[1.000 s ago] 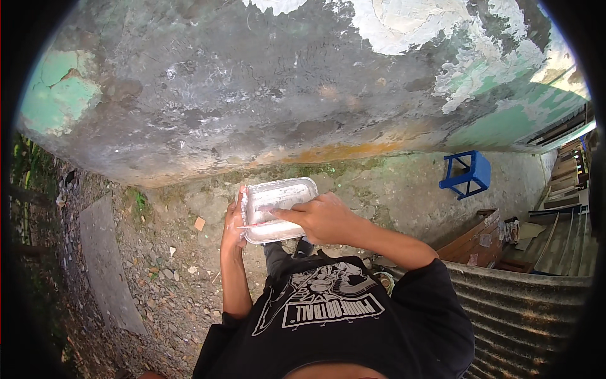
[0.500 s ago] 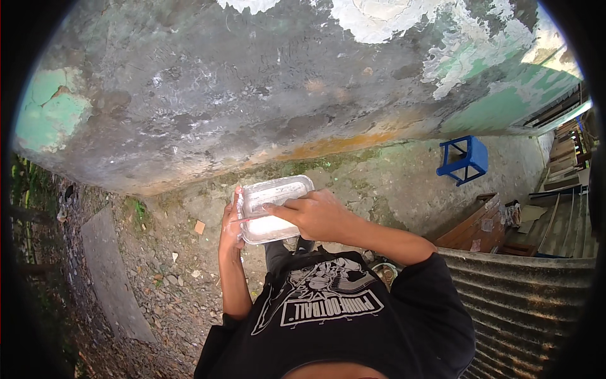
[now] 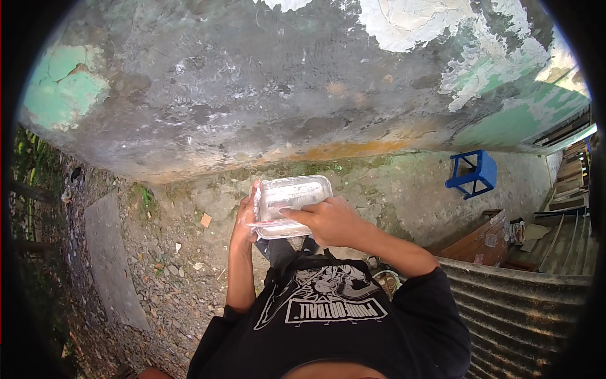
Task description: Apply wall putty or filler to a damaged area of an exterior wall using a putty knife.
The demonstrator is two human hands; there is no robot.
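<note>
A black T-shirt with a pale print point(image 3: 334, 344) fills the lower centre of the frame. Just beyond it, at mid-frame, the left hand point(image 3: 245, 221) grips the near-left side of a shallow, rectangular, whitish-smeared tray point(image 3: 297, 183). The right hand point(image 3: 331, 222) pinches a thin, flat, reddish-white strip point(image 3: 270, 223), probably a scraper, over the tray. Farther off, a blue plastic stool point(image 3: 483, 172) lies tipped at right; a grey, peeling wall point(image 3: 240, 88) spans the top.

Rectangular white-smeared tray point(image 3: 298, 191) before you; peeling grey wall point(image 3: 240, 95) beyond it; blue plastic stool point(image 3: 485, 170) to your right.
</note>
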